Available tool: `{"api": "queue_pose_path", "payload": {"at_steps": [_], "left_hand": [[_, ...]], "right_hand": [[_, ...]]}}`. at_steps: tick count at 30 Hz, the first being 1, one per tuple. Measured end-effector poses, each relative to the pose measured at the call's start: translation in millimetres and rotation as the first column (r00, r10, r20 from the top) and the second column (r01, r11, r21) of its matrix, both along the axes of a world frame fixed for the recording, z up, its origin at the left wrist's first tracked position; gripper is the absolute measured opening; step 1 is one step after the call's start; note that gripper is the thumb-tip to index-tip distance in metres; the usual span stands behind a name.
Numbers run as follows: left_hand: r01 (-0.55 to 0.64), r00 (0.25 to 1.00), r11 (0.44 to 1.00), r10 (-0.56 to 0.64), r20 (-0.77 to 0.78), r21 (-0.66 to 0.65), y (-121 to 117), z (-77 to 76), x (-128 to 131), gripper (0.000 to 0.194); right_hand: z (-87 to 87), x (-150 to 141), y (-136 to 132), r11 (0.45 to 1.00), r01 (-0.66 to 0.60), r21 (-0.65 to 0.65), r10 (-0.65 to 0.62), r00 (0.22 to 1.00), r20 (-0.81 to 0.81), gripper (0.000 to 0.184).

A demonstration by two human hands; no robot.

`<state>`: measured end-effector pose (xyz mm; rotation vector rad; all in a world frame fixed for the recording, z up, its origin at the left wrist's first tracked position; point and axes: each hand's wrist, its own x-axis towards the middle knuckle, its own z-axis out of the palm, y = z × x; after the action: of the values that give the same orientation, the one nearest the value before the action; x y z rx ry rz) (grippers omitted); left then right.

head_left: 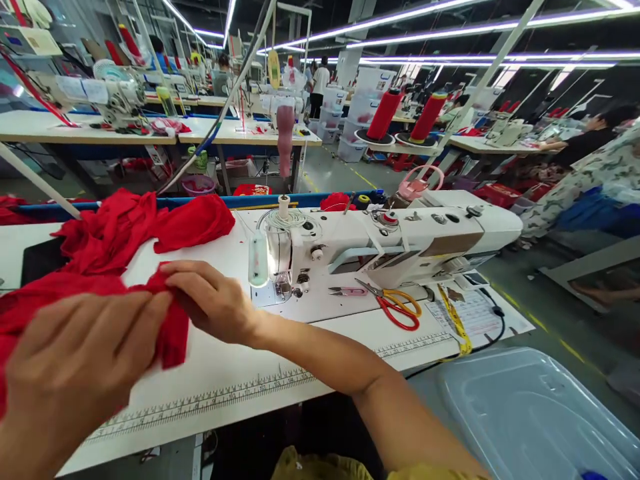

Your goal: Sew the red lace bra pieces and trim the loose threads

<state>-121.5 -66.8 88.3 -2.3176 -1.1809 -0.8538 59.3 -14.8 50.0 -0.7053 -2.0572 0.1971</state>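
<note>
A piece of red fabric (173,337) is stretched between my two hands over the left part of the white sewing table (235,360). My left hand (83,363), slightly blurred and close to the camera, has its fingers closed on the cloth. Just beyond it, my right hand (213,297) pinches the cloth's upper edge between thumb and fingers. More red fabric (115,230) lies bunched behind and to the left. To the right of my right hand stands a white sewing machine (380,233), its needle area lit.
Orange-and-red-handled scissors (400,310) and small thread snips (347,291) lie before the machine. A yellow tape measure (456,323) hangs over papers at the right. A clear plastic lid (540,413) sits lower right. Red thread cones (384,115) stand behind the machine.
</note>
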Motion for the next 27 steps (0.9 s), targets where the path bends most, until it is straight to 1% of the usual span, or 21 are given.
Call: {"api": "queue_pose_path", "payload": {"at_steps": [1, 2, 3, 4, 5, 6, 8, 10, 11, 13, 14, 15, 16, 18, 19, 21, 24, 27], "left_hand": [[0.001, 0.987, 0.999, 0.006, -0.159, 0.046, -3, -7.6, 10, 0.023], [0.015, 0.969, 0.997, 0.006, -0.248, 0.080, -6, -19.1, 24, 0.026], [0.031, 0.953, 0.994, 0.001, -0.303, 0.101, -8, -33.2, 39, 0.030], [0.034, 0.940, 0.994, 0.003, -0.341, 0.100, -9, -48.5, 55, 0.033], [0.032, 0.930, 0.997, -0.005, -0.368, 0.068, -9, -63.2, 71, 0.034], [0.038, 0.936, 0.998, -0.018, -0.352, 0.051, -8, -76.2, 86, 0.034], [0.001, 0.949, 1.000, 0.004, -0.316, 0.015, -2, -94.1, 109, 0.029], [-0.041, 0.949, 0.999, 0.034, -0.314, -0.015, 4, -100.8, 123, 0.027], [-0.042, 0.945, 0.999, 0.033, -0.325, -0.023, 6, -101.2, 127, 0.026], [0.012, 0.944, 1.000, -0.021, -0.328, -0.027, 9, -99.1, 129, 0.021], [0.053, 0.946, 0.998, -0.063, -0.318, -0.040, 9, -97.8, 128, 0.019], [0.090, 0.948, 0.994, -0.107, -0.299, -0.069, 9, -96.7, 125, 0.021], [0.114, 0.950, 0.987, -0.143, -0.278, -0.116, 9, -96.2, 121, 0.027], [0.136, 0.952, 0.961, -0.194, -0.235, -0.239, 9, -97.2, 111, 0.040], [0.152, 0.953, 0.943, -0.219, -0.211, -0.296, 9, -98.7, 105, 0.044], [0.212, 0.950, 0.904, -0.281, -0.140, -0.371, 12, -102.7, 94, 0.048], [0.294, 0.941, 0.856, -0.338, -0.030, -0.425, 18, -108.1, 84, 0.049], [0.338, 0.931, 0.830, -0.363, 0.031, -0.444, 27, -109.8, 86, 0.049]], "right_hand": [[-8.5, 9, 3, 0.996, -0.016, 0.084, 0.007, 0.994, 0.107, 0.033], [-19.4, 22, 4, 0.989, -0.007, 0.148, -0.027, 0.974, 0.223, 0.034], [-31.8, 38, 2, 0.981, 0.021, 0.191, -0.084, 0.940, 0.330, 0.034], [-44.6, 56, -3, 0.977, 0.046, 0.210, -0.134, 0.893, 0.429, 0.031], [-56.4, 74, -9, 0.972, 0.097, 0.214, -0.192, 0.853, 0.485, 0.028], [-66.1, 91, -16, 0.964, 0.172, 0.201, -0.253, 0.819, 0.514, 0.024], [-77.0, 119, -27, 0.937, 0.305, 0.170, -0.347, 0.762, 0.546, 0.021], [-77.0, 134, -33, 0.925, 0.359, 0.125, -0.356, 0.700, 0.619, 0.019], [-74.5, 136, -33, 0.922, 0.373, 0.105, -0.343, 0.658, 0.670, 0.023], [-67.7, 131, -28, 0.911, 0.403, 0.082, -0.315, 0.555, 0.770, 0.038], [-64.5, 127, -24, 0.902, 0.423, 0.081, -0.308, 0.503, 0.807, 0.043], [-61.9, 122, -20, 0.894, 0.441, 0.082, -0.306, 0.465, 0.831, 0.045], [-59.8, 117, -16, 0.889, 0.452, 0.081, -0.302, 0.443, 0.844, 0.045], [-57.7, 113, -9, 0.899, 0.433, 0.063, -0.273, 0.442, 0.855, 0.041], [-57.4, 113, -6, 0.910, 0.410, 0.058, -0.260, 0.456, 0.851, 0.038], [-58.3, 120, -5, 0.936, 0.347, 0.064, -0.244, 0.503, 0.829, 0.031], [-61.6, 141, -12, 0.961, 0.273, 0.044, -0.205, 0.596, 0.776, 0.024], [-64.5, 163, -23, 0.963, 0.267, -0.031, -0.165, 0.679, 0.716, 0.021]]}}
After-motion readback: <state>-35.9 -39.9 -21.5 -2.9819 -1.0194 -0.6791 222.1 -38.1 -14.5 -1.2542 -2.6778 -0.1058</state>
